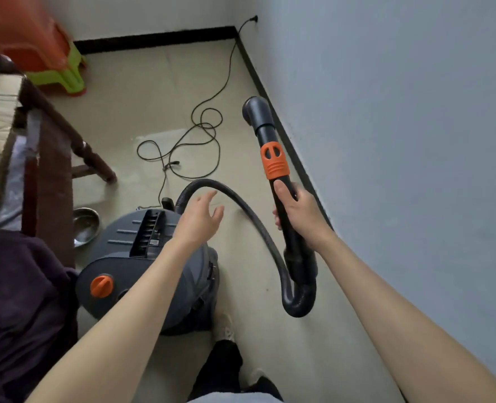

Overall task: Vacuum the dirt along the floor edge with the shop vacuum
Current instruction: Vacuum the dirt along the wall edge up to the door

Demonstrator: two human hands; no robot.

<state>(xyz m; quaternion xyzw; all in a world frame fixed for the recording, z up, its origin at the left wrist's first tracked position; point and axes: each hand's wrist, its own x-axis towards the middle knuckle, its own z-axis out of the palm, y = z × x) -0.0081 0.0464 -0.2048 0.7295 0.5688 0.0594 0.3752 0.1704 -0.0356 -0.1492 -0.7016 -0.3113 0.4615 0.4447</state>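
A: Where's the wand (281, 181)?
B: Held up off the floor (159, 91) beside the black skirting (273, 109). Right hand (296, 210) has its fingers wrapped round the stiff tube below the orange collar (273, 159). Good hold.
A: Left hand (200, 219)?
B: Fingers spread, holding nothing, over the hose (258, 225). Hose looks floppy, probably drags; canister (142, 257) likely heavy.

The scene is seen from a single wide-angle head-worn camera, directed forward and steeply down. Both forearms are taken in from close above, the floor (165, 91) is viewed farther off, and the wall (401, 112) is framed along the right.
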